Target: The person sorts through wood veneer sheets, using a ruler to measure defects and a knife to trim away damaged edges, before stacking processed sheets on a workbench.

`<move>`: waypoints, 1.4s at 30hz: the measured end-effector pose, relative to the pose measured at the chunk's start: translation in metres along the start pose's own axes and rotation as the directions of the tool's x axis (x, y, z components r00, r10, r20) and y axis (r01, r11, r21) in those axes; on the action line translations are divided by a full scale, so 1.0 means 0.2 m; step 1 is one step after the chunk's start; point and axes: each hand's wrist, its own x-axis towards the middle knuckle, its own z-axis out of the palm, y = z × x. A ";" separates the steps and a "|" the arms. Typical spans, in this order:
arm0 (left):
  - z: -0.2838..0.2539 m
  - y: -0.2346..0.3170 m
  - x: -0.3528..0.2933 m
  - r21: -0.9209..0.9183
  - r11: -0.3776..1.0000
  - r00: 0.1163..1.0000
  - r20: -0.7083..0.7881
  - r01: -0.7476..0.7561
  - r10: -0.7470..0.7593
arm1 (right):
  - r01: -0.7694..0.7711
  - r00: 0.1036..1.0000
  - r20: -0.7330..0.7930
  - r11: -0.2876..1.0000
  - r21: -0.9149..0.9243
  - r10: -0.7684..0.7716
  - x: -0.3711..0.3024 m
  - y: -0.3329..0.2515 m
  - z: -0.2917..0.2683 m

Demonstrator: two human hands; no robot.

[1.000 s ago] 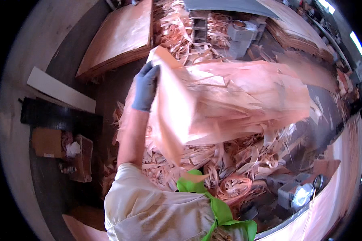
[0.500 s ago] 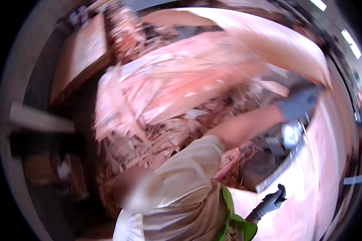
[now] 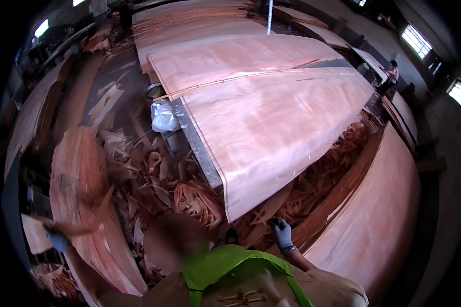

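Note:
My left hand [image 3: 59,239], in a grey glove, is stretched out at the lower left. Its fingers are closed on a thin scrap of wood veneer [image 3: 36,234], which sticks out on both sides of the hand. Below it lies a long stack of pinkish veneer strips [image 3: 77,179]. My right hand [image 3: 282,235], also gloved, is in front of me with fingers curled. Something dark shows at its fingertips, too small to name. Just beyond it is the near corner of a large veneer sheet [image 3: 276,123], draped over a table with a grey metal edge [image 3: 197,146].
Torn veneer scraps [image 3: 194,204] cover the floor around my feet. A curved stack of veneer sheets [image 3: 369,215] stands at the right. A thin wooden stick [image 3: 230,78] lies across the large sheet. A white plastic bag [image 3: 164,116] hangs beside the table. Another person [image 3: 393,72] is far right.
My view has swung from the scrap pile to the table. My left hand has moved from the large sheet's edge to the far left, with a veneer scrap in it.

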 end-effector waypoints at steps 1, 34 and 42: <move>-0.05 -0.15 -0.08 0.097 0.993 0.997 0.013 0.073 -0.075 | 0.018 1.000 0.015 1.000 -0.019 -0.017 -0.02 -0.02 0.05; -1.02 -1.00 -2.06 0.393 -0.005 0.007 -0.029 0.919 -1.000 | 0.433 0.698 0.713 0.831 -0.350 -0.063 -0.50 -0.14 1.26; -0.87 -1.06 -2.08 0.503 0.047 -0.028 0.141 0.863 -0.990 | 0.325 0.792 0.606 0.890 -0.318 -0.073 -0.48 -0.09 1.07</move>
